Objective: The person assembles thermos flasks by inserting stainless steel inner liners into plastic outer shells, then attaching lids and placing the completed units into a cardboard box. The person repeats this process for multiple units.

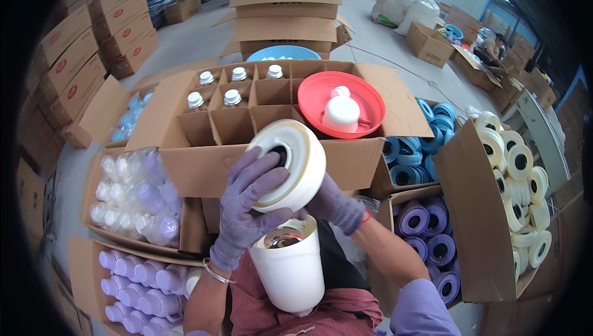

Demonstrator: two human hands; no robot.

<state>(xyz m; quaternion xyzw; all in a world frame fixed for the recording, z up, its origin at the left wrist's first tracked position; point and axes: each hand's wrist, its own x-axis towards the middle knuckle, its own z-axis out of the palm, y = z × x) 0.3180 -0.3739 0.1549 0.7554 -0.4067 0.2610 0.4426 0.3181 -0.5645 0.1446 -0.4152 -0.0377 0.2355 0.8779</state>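
Note:
My left hand [250, 203], in a purple glove, grips the rim of a cream-white round cap [295, 163] with a dark hole in its face. My right hand [336, 206], also gloved, holds the cap's right underside. The cap is tilted just above a white flask body [290, 271] with a shiny silver mouth [283, 238], which stands propped against my lap. Right behind the cap is a divided cardboard box [204, 163].
The divided box holds several white-capped bottles [232, 97] and a red basin [333, 102] with a white lid in it. Boxes of blue rings [407, 163], purple rings [426, 237] and cream rings [525, 194] stand right. Purple bottles [139, 286] and bagged pieces [133, 197] lie left.

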